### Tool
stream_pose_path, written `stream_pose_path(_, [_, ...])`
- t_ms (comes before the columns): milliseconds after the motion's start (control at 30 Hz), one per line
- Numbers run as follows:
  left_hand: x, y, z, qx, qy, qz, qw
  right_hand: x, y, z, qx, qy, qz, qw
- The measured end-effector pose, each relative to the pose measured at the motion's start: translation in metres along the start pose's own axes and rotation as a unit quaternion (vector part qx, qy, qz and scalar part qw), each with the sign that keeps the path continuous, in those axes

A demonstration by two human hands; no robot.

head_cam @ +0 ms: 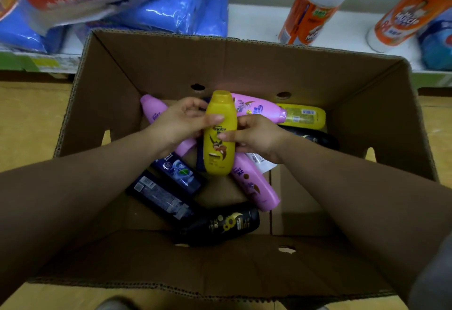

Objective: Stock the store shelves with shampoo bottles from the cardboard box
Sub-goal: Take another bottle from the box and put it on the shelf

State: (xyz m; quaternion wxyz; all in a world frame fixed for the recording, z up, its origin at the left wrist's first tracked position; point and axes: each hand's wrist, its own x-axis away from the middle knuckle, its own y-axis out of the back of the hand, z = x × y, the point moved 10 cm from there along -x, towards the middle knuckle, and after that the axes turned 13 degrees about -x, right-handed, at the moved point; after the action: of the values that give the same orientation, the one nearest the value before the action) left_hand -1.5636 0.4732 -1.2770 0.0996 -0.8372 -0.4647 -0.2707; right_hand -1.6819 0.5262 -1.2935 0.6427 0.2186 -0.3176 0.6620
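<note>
An open cardboard box [342,84] fills the view below me. Inside it, both my hands hold one yellow shampoo bottle [220,153], cap pointing away from me. My left hand [182,122] grips its upper left side with the thumb across the front. My right hand [254,135] pinches its right edge. Under and around it lie pink bottles [256,190], another yellow bottle [303,116], dark blue bottles [159,194] and black bottles [220,226], all on their sides.
Beyond the box is a low white shelf [256,23]. Blue plastic-wrapped packs [166,9] lie on its left part. Orange and white spray cans [310,9] and a blue bottle [437,40] stand on its right part. A tan floor [29,119] surrounds the box.
</note>
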Motion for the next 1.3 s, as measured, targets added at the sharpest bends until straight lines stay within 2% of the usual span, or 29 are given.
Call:
stream_pose_path(67, [0.005, -0.016, 0.02, -0.041, 0.043, 0.078, 0.995, 0.001, 0.006, -0.002, -0.039, -0.017, -0.004, 0.999])
stream_pose_path(133, [0.005, -0.02, 0.035, -0.065, 0.063, 0.1, 0.991, 0.001, 0.011, -0.002, -0.082, -0.024, -0.001, 0.996])
stream_pose_path(333, [0.018, -0.013, 0.041, -0.036, 0.096, 0.04, 0.994, 0.019, 0.008, -0.004, -0.15, -0.016, -0.061, 0.987])
stream_pose_path(467, [0.043, -0.015, 0.021, -0.065, 0.108, 0.037, 0.991, 0.049, 0.005, 0.017, -0.128, -0.013, -0.068, 0.989])
stream_pose_path(633, [0.08, -0.019, -0.041, -0.048, 0.114, 0.017, 0.992, 0.101, 0.003, 0.065, -0.15, -0.012, -0.076, 0.986])
stream_pose_path(867, [0.177, -0.034, -0.127, 0.01, 0.142, 0.047, 0.989, 0.212, -0.02, 0.124, -0.208, -0.052, -0.107, 0.971])
stream_pose_path(967, [0.217, -0.034, -0.177, 0.033, 0.14, 0.048, 0.988, 0.259, -0.028, 0.159, -0.197, -0.05, -0.112, 0.973])
stream_pose_path(1300, [0.294, 0.007, -0.344, -0.007, 0.052, 0.014, 0.999, 0.363, -0.06, 0.307, -0.195, 0.021, -0.091, 0.976])
